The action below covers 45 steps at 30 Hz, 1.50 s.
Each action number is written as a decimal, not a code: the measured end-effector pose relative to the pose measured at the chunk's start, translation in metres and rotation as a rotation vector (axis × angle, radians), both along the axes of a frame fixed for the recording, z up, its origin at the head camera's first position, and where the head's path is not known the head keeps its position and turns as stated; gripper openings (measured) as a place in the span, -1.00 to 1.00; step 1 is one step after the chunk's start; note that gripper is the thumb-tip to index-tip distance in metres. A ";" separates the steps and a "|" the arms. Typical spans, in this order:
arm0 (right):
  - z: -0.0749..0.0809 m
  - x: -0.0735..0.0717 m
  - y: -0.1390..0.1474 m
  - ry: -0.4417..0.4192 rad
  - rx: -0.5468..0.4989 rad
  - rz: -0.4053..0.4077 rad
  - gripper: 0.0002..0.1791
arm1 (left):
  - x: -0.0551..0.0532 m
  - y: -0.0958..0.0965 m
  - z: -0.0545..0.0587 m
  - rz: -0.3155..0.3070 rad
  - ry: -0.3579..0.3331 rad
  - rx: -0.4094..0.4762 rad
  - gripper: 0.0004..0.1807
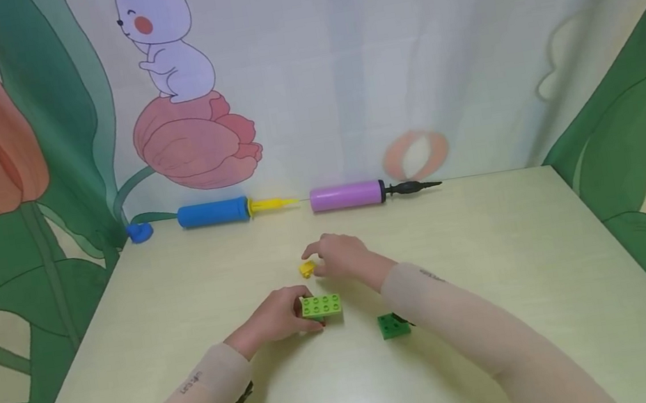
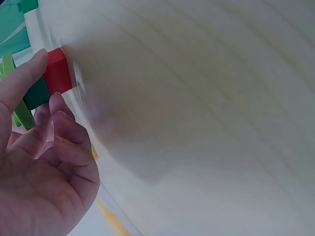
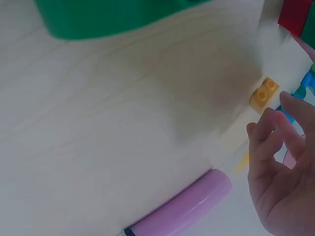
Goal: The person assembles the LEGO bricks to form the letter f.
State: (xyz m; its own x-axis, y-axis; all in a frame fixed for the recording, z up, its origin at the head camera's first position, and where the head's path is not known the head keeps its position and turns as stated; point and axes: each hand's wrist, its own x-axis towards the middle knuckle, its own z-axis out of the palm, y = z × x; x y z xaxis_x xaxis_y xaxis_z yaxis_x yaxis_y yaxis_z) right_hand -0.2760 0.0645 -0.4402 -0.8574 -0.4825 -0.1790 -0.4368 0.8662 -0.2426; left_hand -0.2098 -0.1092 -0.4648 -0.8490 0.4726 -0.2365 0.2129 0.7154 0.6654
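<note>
My left hand (image 1: 282, 313) pinches a small stack of toy bricks between thumb and fingers. On top of the stack is a lime-green brick (image 1: 321, 306) with several studs. The left wrist view shows a dark green brick (image 2: 37, 93) in its middle and a red brick (image 2: 59, 72) at its bottom end. Beyond the stack, my right hand (image 1: 341, 255) reaches to a small yellow brick (image 1: 307, 269) on the table. In the right wrist view its bent fingers (image 3: 266, 132) are beside the yellow brick (image 3: 265, 95), spread apart with nothing between them.
Under the right forearm sits a green brick (image 1: 393, 325), partly covered by the sleeve. Along the table's back edge lie a blue pump (image 1: 213, 213) with a yellow nozzle, a purple pump (image 1: 347, 196) with a black nozzle, and a small blue object (image 1: 140, 232). A printed curtain (image 1: 300, 57) hangs behind.
</note>
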 end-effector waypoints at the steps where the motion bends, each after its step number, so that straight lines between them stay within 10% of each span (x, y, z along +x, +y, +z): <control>1: -0.001 -0.001 0.000 -0.013 0.001 0.005 -0.57 | 0.000 0.000 0.000 -0.003 0.003 0.006 -0.63; 15: -0.012 -0.007 0.007 -0.098 -0.024 -0.043 -0.84 | 0.001 0.001 0.001 0.001 0.003 0.017 -0.62; 30: -0.012 0.007 0.005 -0.120 0.117 -0.222 -0.32 | 0.004 -0.001 0.003 -0.030 0.042 0.060 -0.64; 45: -0.007 0.012 0.009 -0.124 0.057 -0.219 -0.55 | 0.003 0.001 0.003 -0.001 0.020 0.023 -0.64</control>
